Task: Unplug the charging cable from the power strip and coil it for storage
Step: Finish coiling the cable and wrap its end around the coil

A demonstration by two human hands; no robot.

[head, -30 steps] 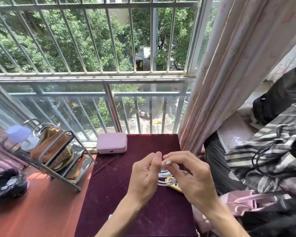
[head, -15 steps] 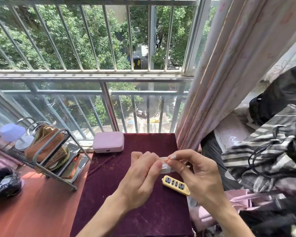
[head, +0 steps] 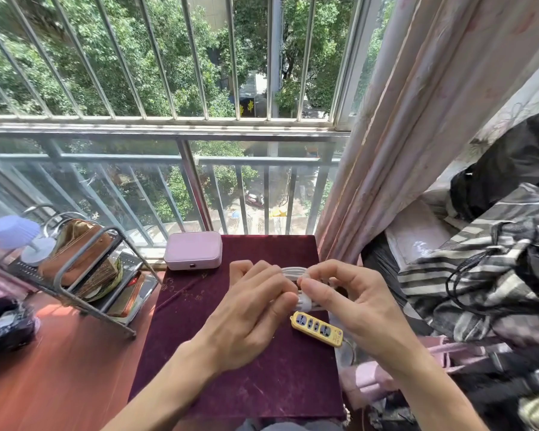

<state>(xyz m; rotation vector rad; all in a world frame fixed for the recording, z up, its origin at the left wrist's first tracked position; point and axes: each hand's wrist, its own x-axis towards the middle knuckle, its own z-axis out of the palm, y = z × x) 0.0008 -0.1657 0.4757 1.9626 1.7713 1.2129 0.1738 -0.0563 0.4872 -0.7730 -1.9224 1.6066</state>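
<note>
Both hands hold the white charging cable [head: 294, 272] bundled above the bench [head: 246, 384]: left hand [head: 255, 309] and right hand [head: 352, 301] clamped on it, bundle's long axis left-right. Yellow power strip [head: 317, 329] lies flat just below, long axis running near-right to far-left; its label is unreadable.

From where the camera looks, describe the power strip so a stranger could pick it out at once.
Find the dark red cloth covering the small table below the window bars. Near its right edge, just under the two hands holding the coiled white cable, lies the power strip. It is the only yellow thing there, a short bar lying at a slant with a row of sockets facing up.
</note>
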